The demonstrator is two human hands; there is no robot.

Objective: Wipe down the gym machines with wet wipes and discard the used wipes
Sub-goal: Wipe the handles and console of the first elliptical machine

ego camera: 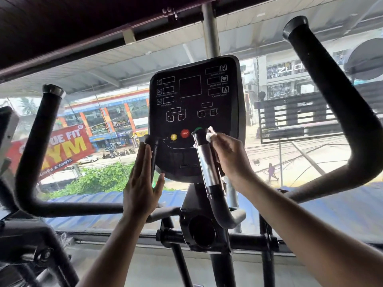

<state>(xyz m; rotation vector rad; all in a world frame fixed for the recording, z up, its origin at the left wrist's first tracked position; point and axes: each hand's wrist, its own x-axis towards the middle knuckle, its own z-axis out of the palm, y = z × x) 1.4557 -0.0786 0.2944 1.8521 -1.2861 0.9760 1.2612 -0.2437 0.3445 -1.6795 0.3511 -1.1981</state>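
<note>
Your right hand (pixel 226 154) pinches the wet wipe (pixel 210 134) beside the upright chrome grip (pixel 208 162); your left hand (pixel 143 179), flat-fingered, steadies the opposite grip (pixel 153 156).

Right hand (pixel 228 154) presses wipe (pixel 210 134) against console (pixel 193 112).

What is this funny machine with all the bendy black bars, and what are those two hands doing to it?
It is a gym exercise machine. The picture comes from a camera worn on the person's head, so you see their own arms reaching out. The black panel in the middle is the console, with a red stop button and a yellow button. The big curved bars at the sides are handles. The right hand pinches a white wet wipe and rubs the shiny silver grip. The left hand, fingers straight, rests flat against the thin black grip. Behind is a window onto a street.
</note>
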